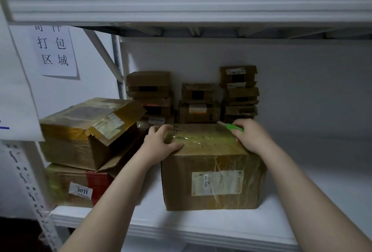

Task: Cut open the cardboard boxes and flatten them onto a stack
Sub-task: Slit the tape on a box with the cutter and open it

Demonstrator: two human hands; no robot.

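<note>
White metal rack [181,4] is taking up most of the view, w/ the lower shelf board [201,229] running left to right across the near side.

Taped box [213,181] is sitting upright on that board, centre-right, close to the near edge. Top flaps are lying flat under clear tape, i.e. not cut open yet. Pale label [217,183] is facing the near side.

Open box [80,135] is sitting to the left, tilted, one top flap sticking up and out to the right w/ a torn edge. It's resting on a red-tape box [66,185], which is carrying a sticker reading 3011 [81,190]. Both are standing apart from the taped box, w/ a gap between them.

Small boxes are standing in 3 stacks against the far wall: left stack [150,82], mid stack [198,100], right stack [239,90]. All are sitting just behind the taped box.

Paper sign [55,54] w/ printed characters is hanging on the left wall, above the open box.

Left hand [159,143] is gripping the taped box at its top left corner: fingers curling over the far-left edge, thumb lying along the near top edge.

Right hand [251,137] is resting on the box's top right edge and wrapping round a green cutter [234,127]. The cutter's pale tip is pointing left along the far top edge. Can't tell if the blade is out or touching the cardboard.
</note>
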